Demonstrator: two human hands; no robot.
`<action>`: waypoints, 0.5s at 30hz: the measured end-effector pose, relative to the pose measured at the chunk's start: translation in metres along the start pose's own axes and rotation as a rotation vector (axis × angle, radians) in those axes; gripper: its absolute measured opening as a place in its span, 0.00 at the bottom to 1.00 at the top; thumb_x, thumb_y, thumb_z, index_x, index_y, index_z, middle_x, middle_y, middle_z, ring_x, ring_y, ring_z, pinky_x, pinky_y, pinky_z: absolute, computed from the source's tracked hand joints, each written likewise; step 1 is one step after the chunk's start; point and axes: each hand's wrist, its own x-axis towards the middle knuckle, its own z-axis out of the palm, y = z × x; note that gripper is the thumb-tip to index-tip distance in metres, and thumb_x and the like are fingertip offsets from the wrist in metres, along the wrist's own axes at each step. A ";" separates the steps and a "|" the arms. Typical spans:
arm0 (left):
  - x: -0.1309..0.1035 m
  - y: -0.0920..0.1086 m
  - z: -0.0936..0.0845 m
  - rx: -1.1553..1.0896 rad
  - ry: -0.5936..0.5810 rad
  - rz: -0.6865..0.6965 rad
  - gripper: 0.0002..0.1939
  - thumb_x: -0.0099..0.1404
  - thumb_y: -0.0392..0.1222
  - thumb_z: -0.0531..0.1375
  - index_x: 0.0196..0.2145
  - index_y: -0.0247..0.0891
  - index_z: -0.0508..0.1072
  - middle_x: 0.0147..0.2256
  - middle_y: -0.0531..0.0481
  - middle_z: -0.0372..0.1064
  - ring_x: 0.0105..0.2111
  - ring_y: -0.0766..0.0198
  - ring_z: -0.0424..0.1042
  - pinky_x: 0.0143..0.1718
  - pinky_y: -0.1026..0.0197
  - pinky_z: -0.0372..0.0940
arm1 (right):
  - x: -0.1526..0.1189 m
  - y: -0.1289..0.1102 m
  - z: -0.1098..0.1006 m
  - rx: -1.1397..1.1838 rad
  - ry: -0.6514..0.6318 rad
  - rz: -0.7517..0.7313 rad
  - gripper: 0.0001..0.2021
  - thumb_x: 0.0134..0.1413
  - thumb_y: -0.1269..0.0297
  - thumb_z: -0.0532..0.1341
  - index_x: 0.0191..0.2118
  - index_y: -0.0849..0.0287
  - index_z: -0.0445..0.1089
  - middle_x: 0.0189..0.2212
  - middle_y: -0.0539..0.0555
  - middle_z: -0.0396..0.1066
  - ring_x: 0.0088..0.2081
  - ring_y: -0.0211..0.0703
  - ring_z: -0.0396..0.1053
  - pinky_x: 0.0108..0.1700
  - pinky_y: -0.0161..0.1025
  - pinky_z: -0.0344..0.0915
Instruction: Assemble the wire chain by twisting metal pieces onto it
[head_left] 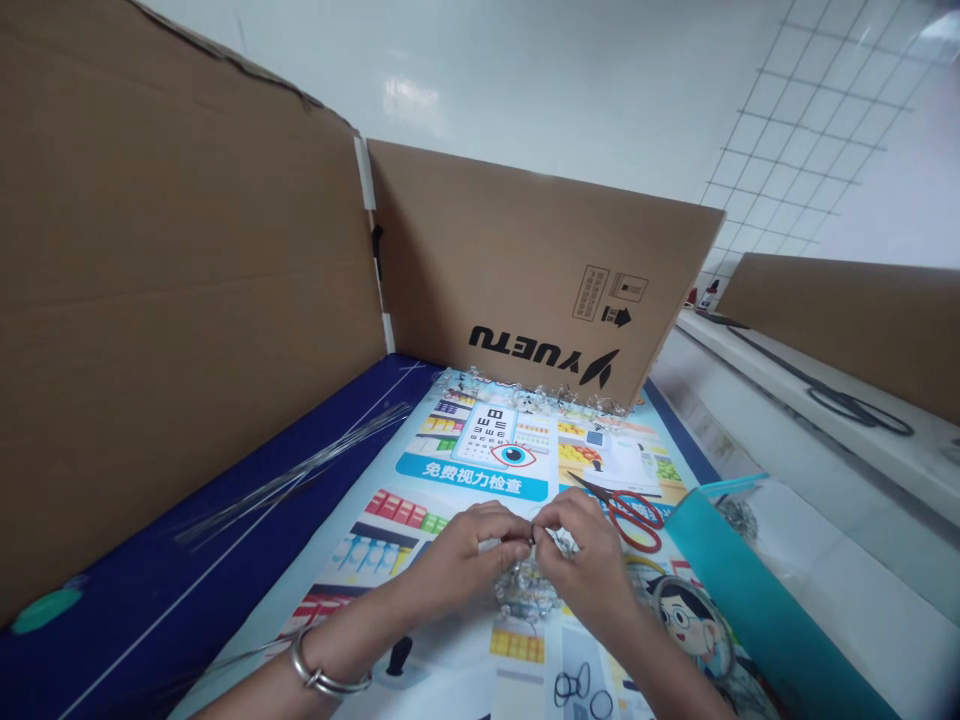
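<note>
My left hand (478,545) and my right hand (581,550) meet over the printed poster, thumbs and forefingers pinched together at one spot. A small dark bit shows between the fingertips, too small to name. Just below and between the hands lies a tangle of clear, shiny beaded wire (525,590), partly covered by the fingers. I cannot tell whether the pinched bit belongs to it. Red-handled scissors (634,515) rest on the poster beyond my right hand, with their blades pointing away to the left.
A teal box (739,580) stands at right, with coiled wire (739,517) inside. Thin clear strands (300,470) lie on the blue cloth at left. More shiny beaded pieces (540,398) line the foot of the cardboard panel (525,250). A round hoop (694,625) lies near my right forearm.
</note>
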 end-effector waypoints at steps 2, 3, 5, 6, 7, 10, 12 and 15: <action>-0.001 -0.002 0.000 -0.050 -0.007 -0.009 0.07 0.63 0.38 0.55 0.35 0.40 0.74 0.32 0.51 0.71 0.34 0.64 0.68 0.38 0.62 0.63 | 0.000 -0.001 -0.001 -0.006 0.006 -0.006 0.06 0.46 0.76 0.56 0.27 0.57 0.66 0.27 0.50 0.64 0.33 0.41 0.62 0.36 0.39 0.58; -0.001 -0.002 0.000 -0.057 -0.003 -0.020 0.07 0.62 0.37 0.55 0.34 0.40 0.74 0.31 0.51 0.71 0.34 0.64 0.68 0.37 0.62 0.63 | 0.000 -0.002 -0.001 -0.008 0.008 -0.012 0.06 0.46 0.76 0.56 0.27 0.57 0.66 0.27 0.50 0.64 0.32 0.41 0.62 0.36 0.39 0.58; -0.002 -0.004 0.002 -0.047 0.015 -0.040 0.06 0.62 0.36 0.56 0.33 0.40 0.74 0.29 0.52 0.70 0.33 0.64 0.67 0.36 0.62 0.63 | 0.000 -0.004 -0.001 -0.010 0.010 -0.031 0.06 0.46 0.76 0.56 0.27 0.57 0.66 0.27 0.51 0.64 0.32 0.41 0.62 0.35 0.39 0.58; -0.002 -0.003 0.003 -0.034 0.028 -0.044 0.06 0.61 0.36 0.56 0.33 0.40 0.74 0.28 0.52 0.70 0.32 0.64 0.67 0.35 0.62 0.63 | 0.000 -0.006 -0.001 -0.018 0.013 -0.048 0.06 0.46 0.76 0.56 0.27 0.57 0.65 0.27 0.51 0.64 0.32 0.41 0.62 0.35 0.39 0.58; -0.002 -0.003 0.004 -0.021 0.044 -0.041 0.06 0.61 0.36 0.57 0.33 0.40 0.74 0.28 0.53 0.70 0.31 0.64 0.67 0.34 0.62 0.62 | -0.001 -0.009 -0.001 -0.032 0.017 -0.070 0.06 0.46 0.76 0.56 0.27 0.57 0.65 0.27 0.51 0.64 0.32 0.41 0.62 0.35 0.39 0.57; -0.003 0.000 0.004 0.038 0.095 -0.001 0.07 0.62 0.37 0.57 0.36 0.42 0.74 0.28 0.52 0.71 0.32 0.64 0.67 0.35 0.61 0.62 | -0.003 -0.018 -0.001 -0.101 0.033 -0.162 0.05 0.46 0.75 0.54 0.26 0.58 0.64 0.26 0.52 0.63 0.32 0.42 0.61 0.36 0.42 0.57; -0.003 0.002 0.004 0.109 0.132 0.038 0.08 0.62 0.36 0.57 0.38 0.43 0.74 0.30 0.52 0.72 0.32 0.63 0.67 0.35 0.60 0.61 | -0.005 -0.025 -0.002 -0.131 0.037 -0.218 0.05 0.47 0.75 0.54 0.27 0.59 0.64 0.27 0.53 0.63 0.33 0.43 0.61 0.36 0.43 0.57; -0.005 0.000 0.004 0.267 0.184 0.094 0.11 0.61 0.34 0.57 0.41 0.42 0.73 0.31 0.50 0.72 0.32 0.62 0.67 0.35 0.59 0.60 | -0.008 -0.038 -0.004 -0.138 0.048 -0.283 0.06 0.47 0.76 0.53 0.27 0.59 0.63 0.27 0.54 0.63 0.33 0.43 0.61 0.36 0.44 0.57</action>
